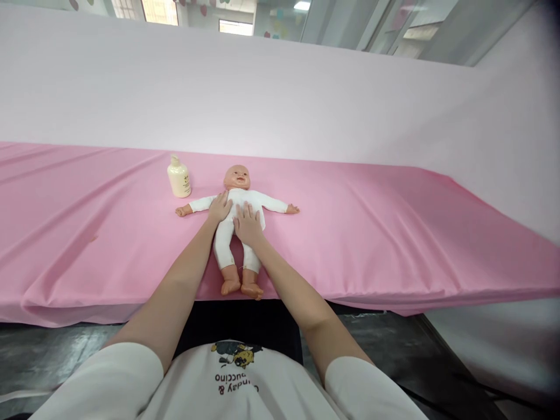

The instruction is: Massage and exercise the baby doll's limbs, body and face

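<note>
A baby doll [237, 195] with a white cloth body lies on its back on the pink sheet [350, 233], head away from me and arms spread wide. My left hand [220, 207] rests flat along the side of its chest, near the shoulder on the left. On the doll's belly lies my right hand [248, 224], palm down with fingers stretched out. Neither hand grips anything. The doll's bare feet point toward me, close to the front edge. Part of its torso is hidden under my hands.
A cream pump bottle [179, 178] stands upright to the left of the doll's head, beyond its outstretched arm. Behind the sheet rises a white partition [262, 99], and glass panels show above it. Creases run across the sheet on both sides.
</note>
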